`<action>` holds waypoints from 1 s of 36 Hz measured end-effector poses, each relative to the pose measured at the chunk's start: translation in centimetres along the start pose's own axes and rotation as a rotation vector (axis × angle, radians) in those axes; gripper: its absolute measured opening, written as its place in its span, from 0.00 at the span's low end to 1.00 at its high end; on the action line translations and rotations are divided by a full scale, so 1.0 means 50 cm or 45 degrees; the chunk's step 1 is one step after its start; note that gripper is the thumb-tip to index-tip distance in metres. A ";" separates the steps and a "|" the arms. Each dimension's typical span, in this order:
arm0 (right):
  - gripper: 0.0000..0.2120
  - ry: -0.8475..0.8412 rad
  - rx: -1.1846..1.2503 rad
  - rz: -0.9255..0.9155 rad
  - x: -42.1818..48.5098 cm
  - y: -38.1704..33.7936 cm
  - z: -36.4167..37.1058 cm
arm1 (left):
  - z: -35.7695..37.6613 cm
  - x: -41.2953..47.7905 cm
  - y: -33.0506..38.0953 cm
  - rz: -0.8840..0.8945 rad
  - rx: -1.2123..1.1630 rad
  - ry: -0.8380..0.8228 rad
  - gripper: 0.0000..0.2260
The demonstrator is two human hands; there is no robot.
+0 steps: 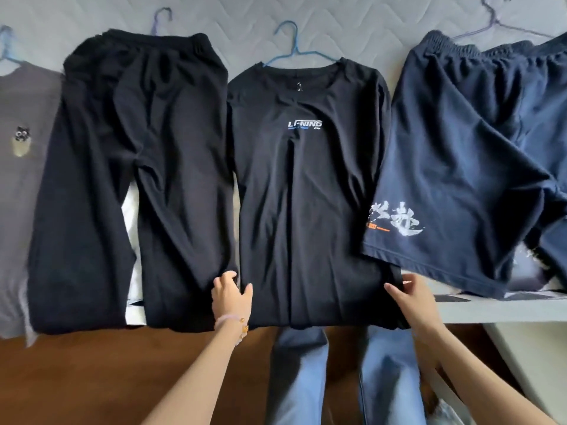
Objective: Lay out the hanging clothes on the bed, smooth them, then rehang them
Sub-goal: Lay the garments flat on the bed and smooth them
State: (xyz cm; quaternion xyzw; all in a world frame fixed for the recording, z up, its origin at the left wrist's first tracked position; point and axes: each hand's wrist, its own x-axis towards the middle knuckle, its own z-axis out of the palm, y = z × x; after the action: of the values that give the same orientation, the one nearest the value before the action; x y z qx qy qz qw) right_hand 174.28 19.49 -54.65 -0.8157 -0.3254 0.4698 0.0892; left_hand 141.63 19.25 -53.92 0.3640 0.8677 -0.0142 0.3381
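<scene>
A black long-sleeved shirt (306,194) with a white chest logo lies flat on the bed (239,32), still on its blue hanger (294,52). My left hand (231,294) rests at the shirt's lower left edge, fingers spread over the fabric. At the lower right edge my right hand (409,297) touches the shirt with fingers apart. Left of it lie black trousers (129,179), then a grey shirt (21,179) at the far left. Navy shorts (460,164) with white lettering lie to the right and overlap the black shirt's sleeve.
The clothes' hems hang over the bed's front edge. Below it is a brown wooden floor (107,378), and my legs in blue jeans (337,378) stand against the bed. Hanger hooks (161,19) stick out above the trousers and the shorts.
</scene>
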 end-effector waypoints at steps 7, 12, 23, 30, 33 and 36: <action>0.07 -0.080 0.097 -0.048 -0.005 -0.028 0.007 | 0.012 0.038 0.053 0.175 0.075 0.036 0.20; 0.07 0.033 0.191 -0.042 -0.012 -0.005 -0.029 | 0.001 0.060 0.095 0.153 -0.153 -0.110 0.10; 0.10 -0.184 0.138 0.112 -0.029 0.033 -0.084 | 0.003 0.010 0.015 -0.138 -0.496 -0.773 0.19; 0.09 -0.219 -0.027 0.135 -0.024 0.102 -0.100 | -0.023 -0.029 -0.090 -0.147 -0.712 -0.436 0.08; 0.14 -0.159 -0.100 0.156 -0.017 0.122 -0.093 | -0.024 -0.035 -0.106 -0.111 -0.619 -0.333 0.04; 0.11 -0.119 -0.124 0.142 -0.011 0.116 -0.081 | -0.016 -0.027 -0.108 -0.101 -0.530 -0.384 0.08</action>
State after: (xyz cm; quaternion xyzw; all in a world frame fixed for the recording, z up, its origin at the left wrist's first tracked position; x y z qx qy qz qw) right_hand 180.04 15.31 -54.68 -0.8132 -0.3057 0.4951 0.0080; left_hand 138.41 14.68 -53.71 0.2459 0.8054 0.0974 0.5304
